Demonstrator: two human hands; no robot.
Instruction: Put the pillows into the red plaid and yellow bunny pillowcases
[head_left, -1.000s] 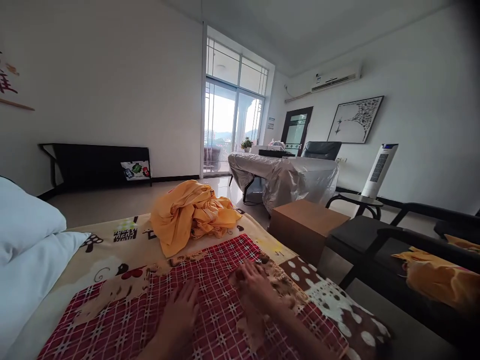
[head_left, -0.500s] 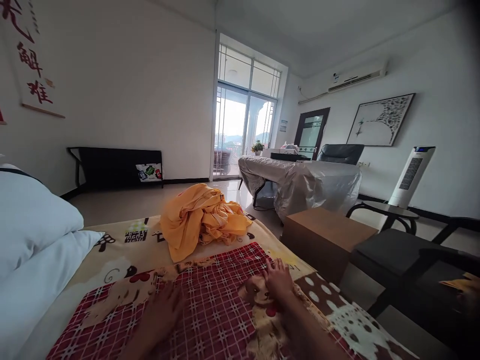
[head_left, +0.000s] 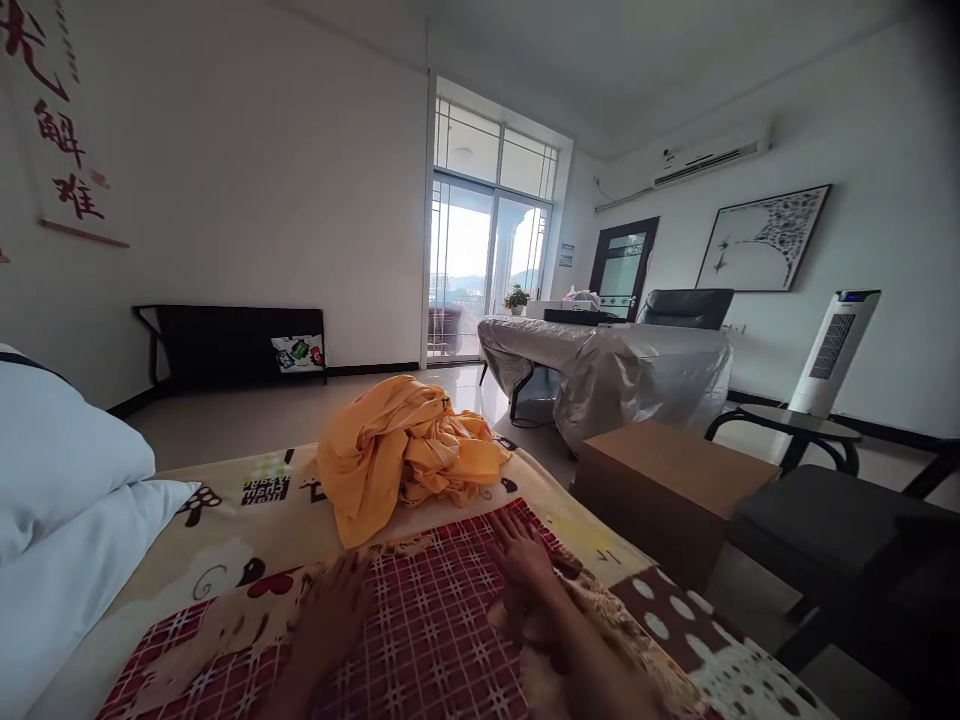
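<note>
A red plaid blanket [head_left: 439, 625] with printed bears lies spread on the bed in front of me. My left hand [head_left: 334, 605] rests flat on its left part, fingers stretched out toward the far edge. Near the blanket's far right corner, my right hand [head_left: 521, 550] presses flat with fingers extended. Neither hand grips anything. Just beyond the blanket's far edge sits a crumpled heap of orange cloth [head_left: 409, 450]. Under both lies a cream patterned bed cover [head_left: 225, 545] with brown and dotted patches at the right.
White pillows [head_left: 67, 470] are stacked at the left. Beside the bed's right edge stand a brown box [head_left: 667, 470] and a dark chair [head_left: 817, 510]. A tower fan [head_left: 836, 350] and a plastic-covered desk [head_left: 600, 370] are farther back.
My right hand has slid left and inward along the blanket's far right corner. My left hand has shifted slightly up the blanket. The view has tilted up a little.
</note>
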